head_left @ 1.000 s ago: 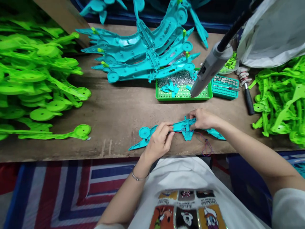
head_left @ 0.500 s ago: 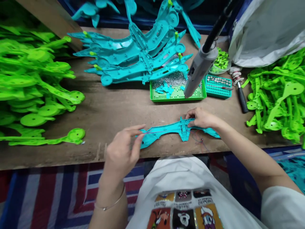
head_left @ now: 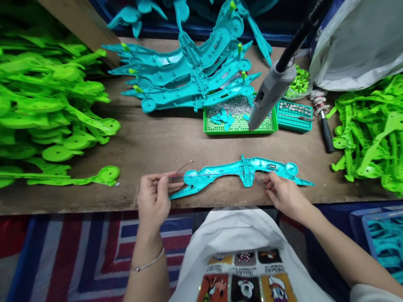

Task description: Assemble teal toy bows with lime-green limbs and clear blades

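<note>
A turquoise bow-shaped plastic part point(head_left: 217, 171) lies on the bench in front of me, its ribbed inner side up. Thin red and dark wires point(head_left: 209, 174) run along it from the left end to the crosspiece. Past that left end, my left hand point(head_left: 154, 198) is closed, pinching the wires between thumb and fingers; one loose end sticks up above it. Just right of the crosspiece, my right hand point(head_left: 287, 196) is closed in a pinch on the wires below the part's right arm. A small metallic piece point(head_left: 268, 167) shows in that arm.
Turquoise parts point(head_left: 201, 82) are stacked behind a green tray point(head_left: 241, 132) of screws. A grey electric screwdriver point(head_left: 267, 98) hangs over the tray. Right of it are a teal box point(head_left: 296, 126) and a black-handled tool point(head_left: 327, 134). Lime-green parts point(head_left: 59, 109) pile up at both sides.
My right hand has left the crosspiece and moved down and right to the wires. My left hand has drawn left and slightly down, off the part's end, with the wires.
</note>
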`<action>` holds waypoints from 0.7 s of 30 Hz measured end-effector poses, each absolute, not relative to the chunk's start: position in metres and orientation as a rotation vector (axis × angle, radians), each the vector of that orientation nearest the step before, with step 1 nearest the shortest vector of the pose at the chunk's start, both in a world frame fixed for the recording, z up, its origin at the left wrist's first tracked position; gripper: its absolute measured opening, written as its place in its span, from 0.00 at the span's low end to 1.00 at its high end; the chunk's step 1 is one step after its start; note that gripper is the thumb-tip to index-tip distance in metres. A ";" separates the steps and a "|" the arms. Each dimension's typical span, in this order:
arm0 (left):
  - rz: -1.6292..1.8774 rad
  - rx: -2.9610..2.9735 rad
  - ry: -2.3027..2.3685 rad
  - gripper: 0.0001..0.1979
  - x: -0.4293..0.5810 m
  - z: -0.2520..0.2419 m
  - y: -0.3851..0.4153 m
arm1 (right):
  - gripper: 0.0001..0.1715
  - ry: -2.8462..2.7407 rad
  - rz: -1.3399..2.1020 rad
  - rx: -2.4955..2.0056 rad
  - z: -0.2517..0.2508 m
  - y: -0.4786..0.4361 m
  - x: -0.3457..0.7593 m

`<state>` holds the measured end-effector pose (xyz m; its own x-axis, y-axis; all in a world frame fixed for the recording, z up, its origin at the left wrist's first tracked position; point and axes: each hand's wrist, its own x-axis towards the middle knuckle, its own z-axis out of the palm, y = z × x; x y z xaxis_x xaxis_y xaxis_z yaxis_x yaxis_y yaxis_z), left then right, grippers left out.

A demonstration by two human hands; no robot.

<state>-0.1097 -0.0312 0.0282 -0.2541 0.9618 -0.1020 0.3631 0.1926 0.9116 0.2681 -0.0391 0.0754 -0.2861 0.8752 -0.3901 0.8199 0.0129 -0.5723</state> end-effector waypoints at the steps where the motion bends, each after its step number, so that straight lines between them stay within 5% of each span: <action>1: 1.058 1.165 1.728 0.15 -0.109 0.025 -0.029 | 0.11 -2.097 1.199 -1.790 0.072 -0.038 0.267; 10: 1.224 0.948 1.667 0.18 -0.113 0.010 -0.022 | 0.06 -1.777 0.386 -1.596 0.031 -0.014 0.263; 15: 1.500 0.794 1.730 0.18 -0.111 0.015 -0.020 | 0.04 -2.066 0.237 -1.561 0.021 -0.013 0.275; 21: 1.438 0.867 1.567 0.14 -0.085 0.022 -0.029 | 0.06 -2.152 0.000 -1.686 0.041 -0.013 0.324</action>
<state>-0.0853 -0.0288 0.0223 -0.4268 0.8968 -0.1167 -0.0396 0.1104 0.9931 0.3240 -0.0132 0.0412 -0.1883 0.9312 0.3121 0.9312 0.2702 -0.2446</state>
